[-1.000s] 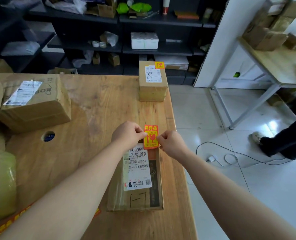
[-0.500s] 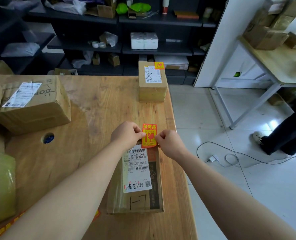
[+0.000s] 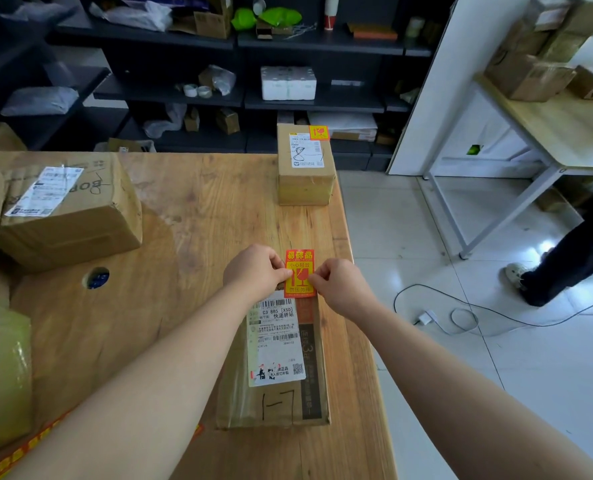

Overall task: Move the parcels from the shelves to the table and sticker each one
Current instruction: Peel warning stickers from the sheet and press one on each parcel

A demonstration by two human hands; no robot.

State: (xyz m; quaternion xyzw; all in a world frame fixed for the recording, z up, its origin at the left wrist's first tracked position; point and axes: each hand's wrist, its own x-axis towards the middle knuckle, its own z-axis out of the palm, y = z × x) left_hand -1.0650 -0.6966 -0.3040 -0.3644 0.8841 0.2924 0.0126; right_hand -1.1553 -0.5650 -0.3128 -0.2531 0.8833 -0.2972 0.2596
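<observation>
1. Dark shelves (image 3: 308, 102) ran along the back wall, well beyond the fingers, with loose packets and small boxes left on them. The wooden table (image 3: 191, 216) filled the foreground of the head view.
2. Directly under the wrists lay a long flat parcel (image 3: 274, 400), with its white shipping label (image 3: 276, 341) facing up.
3. And there was the sticker (image 3: 299, 273), red and yellow! The left hand (image 3: 255, 268) pinched its left edge and the right hand (image 3: 340, 287) pinched its right edge. Both sets of fingers were curled tight onto it.
4. It was held over the parcel's far end, its lower edge lapping the label's top. I could not tell whether it had touched the cardboard yet.
5. Well ahead of the fingertips stood a second parcel (image 3: 303, 168), already stickered at its corner. Away to the left of the fingers sat a large carton (image 3: 70, 209) with no sticker showing.
6. My call: the stickering step was in hand. The next move called for laying the sticker flat, letting go and smoothing it down.
</observation>
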